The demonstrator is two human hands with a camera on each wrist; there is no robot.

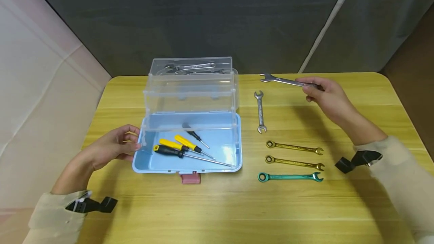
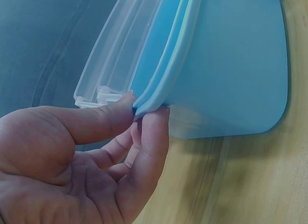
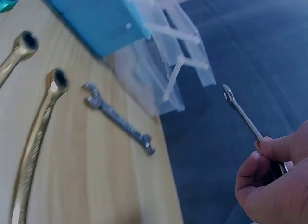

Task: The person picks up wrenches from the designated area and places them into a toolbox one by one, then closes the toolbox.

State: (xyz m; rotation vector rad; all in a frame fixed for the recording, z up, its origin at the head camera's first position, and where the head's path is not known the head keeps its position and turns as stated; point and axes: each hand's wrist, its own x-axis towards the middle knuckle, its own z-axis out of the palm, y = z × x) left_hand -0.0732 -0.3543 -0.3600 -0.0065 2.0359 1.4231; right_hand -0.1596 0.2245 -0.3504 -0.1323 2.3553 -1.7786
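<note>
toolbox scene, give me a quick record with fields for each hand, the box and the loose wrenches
left hand: left hand pinches the left rim of the open blue plastic toolbox
right hand: right hand holds a silver open-ended wrench in a fingertip grip, lifted above the yellow wooden table
box bottom: three screwdrivers with yellow and black handles
clear upper tray: silver wrenches
on table: one silver double-ended wrench, two gold ratchet wrenches, one green ratchet wrench
</note>
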